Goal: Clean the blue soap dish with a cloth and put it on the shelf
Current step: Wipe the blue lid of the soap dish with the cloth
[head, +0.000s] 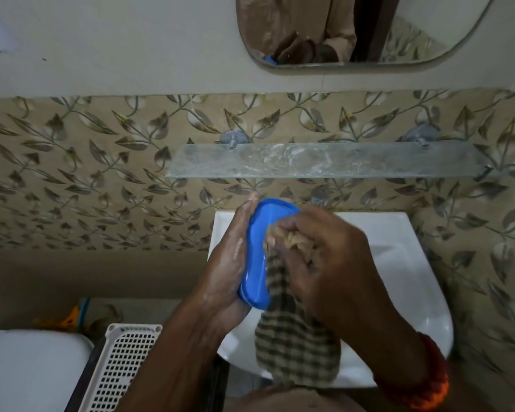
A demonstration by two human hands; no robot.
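Note:
The blue soap dish (257, 257) is held on edge above the white sink, its hollow side turned to the right. My left hand (229, 257) cups it from the left and below. My right hand (318, 260) grips a bunched brown checked cloth (295, 343) and presses it into the dish; the rest of the cloth hangs down over the basin. Above the hands, the glass shelf (324, 160) runs along the tiled wall, streaked with white residue and bare.
A white sink (399, 263) sits under the hands. Above the shelf a mirror (354, 31) hangs on the wall. A white perforated basket (119, 367) and a white toilet tank (33, 370) stand at lower left. Orange beads circle my right wrist.

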